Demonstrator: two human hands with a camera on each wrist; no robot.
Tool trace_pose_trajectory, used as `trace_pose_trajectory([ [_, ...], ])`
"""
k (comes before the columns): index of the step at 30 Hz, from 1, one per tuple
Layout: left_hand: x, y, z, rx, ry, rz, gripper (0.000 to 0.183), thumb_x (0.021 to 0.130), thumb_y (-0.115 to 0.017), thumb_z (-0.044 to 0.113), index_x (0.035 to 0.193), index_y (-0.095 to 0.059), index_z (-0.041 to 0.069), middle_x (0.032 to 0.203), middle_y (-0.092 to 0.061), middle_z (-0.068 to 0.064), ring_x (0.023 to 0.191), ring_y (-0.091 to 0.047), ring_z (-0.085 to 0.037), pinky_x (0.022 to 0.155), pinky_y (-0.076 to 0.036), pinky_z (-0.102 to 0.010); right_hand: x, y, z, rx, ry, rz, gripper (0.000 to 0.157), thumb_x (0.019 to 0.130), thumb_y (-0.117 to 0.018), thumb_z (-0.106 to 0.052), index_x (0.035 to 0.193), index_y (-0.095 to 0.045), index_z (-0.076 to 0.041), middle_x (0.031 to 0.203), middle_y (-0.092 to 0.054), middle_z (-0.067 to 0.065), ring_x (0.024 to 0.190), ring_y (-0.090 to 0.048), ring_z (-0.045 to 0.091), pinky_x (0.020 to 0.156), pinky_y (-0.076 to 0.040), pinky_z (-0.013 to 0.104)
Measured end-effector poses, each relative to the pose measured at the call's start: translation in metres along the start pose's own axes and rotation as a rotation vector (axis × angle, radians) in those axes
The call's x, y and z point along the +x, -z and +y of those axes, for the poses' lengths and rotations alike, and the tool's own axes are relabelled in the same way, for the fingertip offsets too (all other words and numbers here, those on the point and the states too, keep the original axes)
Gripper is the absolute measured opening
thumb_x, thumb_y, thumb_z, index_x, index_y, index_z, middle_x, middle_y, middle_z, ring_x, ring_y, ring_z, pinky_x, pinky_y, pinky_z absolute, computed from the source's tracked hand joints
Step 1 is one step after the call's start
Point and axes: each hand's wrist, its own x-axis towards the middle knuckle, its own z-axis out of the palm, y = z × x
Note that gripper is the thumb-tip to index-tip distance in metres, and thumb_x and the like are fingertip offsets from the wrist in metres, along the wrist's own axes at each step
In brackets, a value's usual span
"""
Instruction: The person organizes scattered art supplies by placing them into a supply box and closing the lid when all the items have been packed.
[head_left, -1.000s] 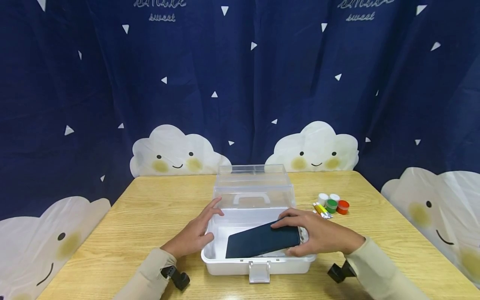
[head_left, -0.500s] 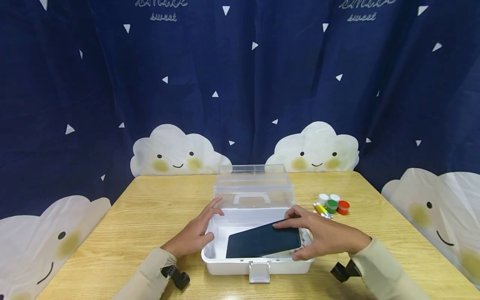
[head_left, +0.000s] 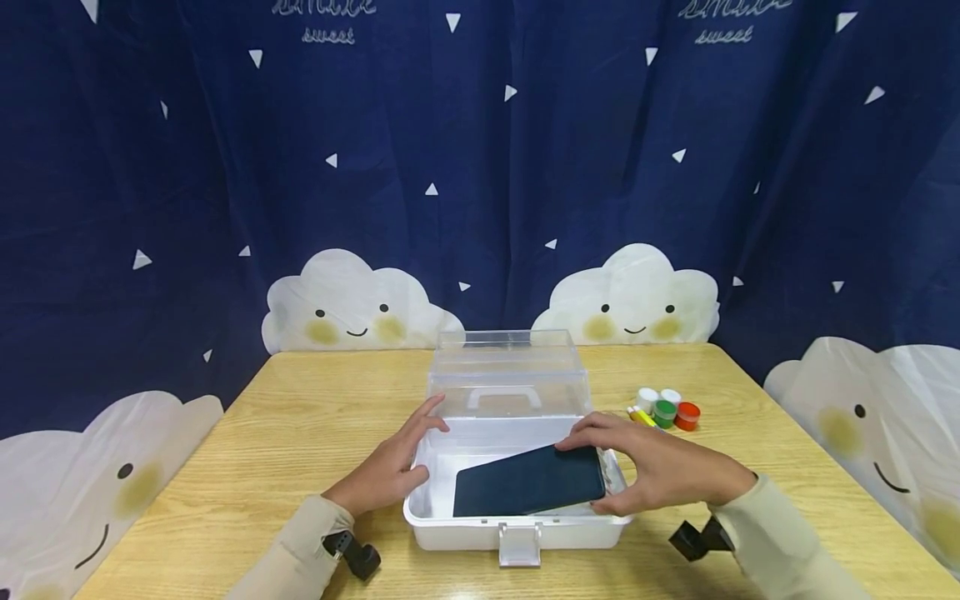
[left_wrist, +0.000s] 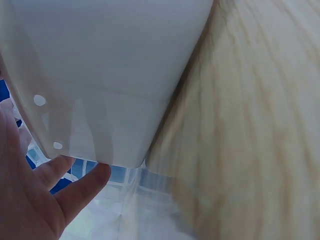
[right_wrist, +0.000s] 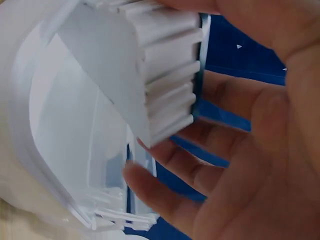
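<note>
A white plastic box (head_left: 450, 535) stands with its clear lid (head_left: 510, 367) raised at the back. My left hand (head_left: 390, 468) rests at its left rim, thumb on the edge. In the left wrist view fairly straight fingers (left_wrist: 85, 192) touch the box's corner. Tilted inside the box lies a flat case with a dark top (head_left: 525, 483). My right hand (head_left: 652, 467) holds its right end, fingers on the far edge and thumb at the near corner. The right wrist view shows the case's white ridged end (right_wrist: 170, 80). Its underside is mostly hidden.
Several small paint pots, among them a green pot (head_left: 664, 414) and a red pot (head_left: 687, 416), stand right of the box. Beside them lie small yellow tubes (head_left: 641, 416), partly behind my right hand. A front latch (head_left: 519, 546) hangs down over the wooden table (head_left: 330, 383).
My right hand has shifted a little to the right along the case, and the case's right end has moved slightly right with it. My left hand and the box have not moved.
</note>
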Motion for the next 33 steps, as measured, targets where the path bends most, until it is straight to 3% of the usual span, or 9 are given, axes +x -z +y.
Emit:
trace_pose_trajectory([
  [3, -0.0002, -0.0006, -0.0001, -0.002, 0.001, -0.002, 0.058, 0.075, -0.054, 0.0, 0.128, -0.044, 0.021, 0.161, -0.013, 0.004, 0.099, -0.052, -0.017, 0.061, -0.043, -0.027, -0.0013, 0.0018, -0.0012, -0.023, -0.019, 0.002, 0.057, 0.077, -0.075, -0.047, 0.13, -0.056, -0.036, 0.129, -0.049, -0.02, 0.118, -0.046, 0.01, 0.093, -0.046, 0.042],
  [7, -0.0004, -0.0009, -0.0003, 0.003, 0.004, -0.002, 0.058, 0.075, -0.054, 0.0, 0.128, -0.044, 0.022, 0.161, -0.013, 0.005, 0.09, -0.053, -0.016, 0.059, -0.042, -0.027, -0.0023, 0.0034, -0.0035, -0.03, -0.045, -0.008, 0.055, 0.077, -0.075, -0.048, 0.128, -0.058, -0.036, 0.128, -0.049, -0.019, 0.117, -0.047, 0.011, 0.093, -0.046, 0.044],
  [10, -0.0004, -0.0009, -0.0003, 0.004, 0.006, -0.004, 0.059, 0.075, -0.054, 0.001, 0.128, -0.043, 0.023, 0.161, -0.012, 0.006, 0.098, -0.051, -0.016, 0.059, -0.043, -0.026, -0.0033, 0.0035, -0.0048, -0.031, -0.056, 0.002, 0.056, 0.077, -0.074, -0.05, 0.128, -0.058, -0.035, 0.124, -0.049, -0.018, 0.112, -0.048, 0.01, 0.091, -0.048, 0.039],
  [12, -0.0004, -0.0012, -0.0009, 0.003, 0.007, -0.008, 0.059, 0.076, -0.054, 0.0, 0.129, -0.043, 0.023, 0.161, -0.012, 0.005, 0.079, -0.052, -0.013, 0.054, -0.041, -0.026, -0.004, 0.0034, -0.0053, -0.039, -0.056, 0.013, 0.056, 0.077, -0.074, -0.051, 0.128, -0.058, -0.033, 0.121, -0.049, -0.016, 0.108, -0.048, 0.009, 0.088, -0.048, 0.036],
  [16, -0.0001, -0.0017, -0.0012, 0.008, 0.006, -0.011, 0.059, 0.076, -0.054, 0.0, 0.129, -0.043, 0.022, 0.161, -0.012, 0.005, 0.065, -0.044, -0.009, 0.052, -0.04, -0.025, -0.0047, 0.0038, -0.0064, -0.047, -0.055, 0.023, 0.058, 0.077, -0.073, -0.053, 0.129, -0.058, -0.032, 0.118, -0.05, -0.014, 0.104, -0.049, 0.01, 0.086, -0.049, 0.034],
  [19, 0.0002, -0.0017, -0.0011, 0.013, 0.004, -0.007, 0.059, 0.075, -0.054, 0.001, 0.129, -0.043, 0.022, 0.161, -0.012, 0.005, 0.085, -0.051, -0.011, 0.057, -0.042, -0.026, -0.0049, 0.005, -0.0075, -0.049, -0.051, 0.022, 0.058, 0.077, -0.073, -0.053, 0.129, -0.058, -0.032, 0.118, -0.05, -0.014, 0.104, -0.049, 0.01, 0.086, -0.049, 0.035],
  [23, -0.0001, -0.0016, -0.0016, 0.008, 0.001, -0.007, 0.057, 0.075, -0.054, 0.001, 0.129, -0.044, 0.018, 0.161, -0.012, 0.005, 0.099, -0.052, -0.019, 0.058, -0.042, -0.026, -0.0049, 0.0067, -0.008, -0.057, -0.046, 0.015, 0.057, 0.078, -0.072, -0.053, 0.129, -0.058, -0.032, 0.12, -0.05, -0.015, 0.106, -0.05, 0.009, 0.087, -0.049, 0.036],
  [26, -0.0001, -0.0013, -0.0019, -0.003, 0.007, -0.011, 0.056, 0.076, -0.054, 0.0, 0.129, -0.044, 0.015, 0.161, -0.011, 0.006, 0.094, -0.055, -0.022, 0.054, -0.041, -0.026, -0.0046, 0.0071, -0.0074, -0.064, -0.044, 0.015, 0.056, 0.079, -0.071, -0.053, 0.128, -0.058, -0.032, 0.12, -0.05, -0.016, 0.106, -0.05, 0.009, 0.087, -0.049, 0.036],
  [33, 0.0, -0.0009, -0.002, 0.007, 0.005, -0.002, 0.057, 0.075, -0.054, 0.001, 0.129, -0.044, 0.019, 0.161, -0.012, 0.006, 0.109, -0.05, -0.022, 0.064, -0.044, -0.029, -0.0043, 0.0063, -0.0058, -0.075, -0.048, 0.023, 0.054, 0.078, -0.073, -0.051, 0.127, -0.06, -0.032, 0.118, -0.05, -0.016, 0.105, -0.05, 0.01, 0.086, -0.049, 0.037],
])
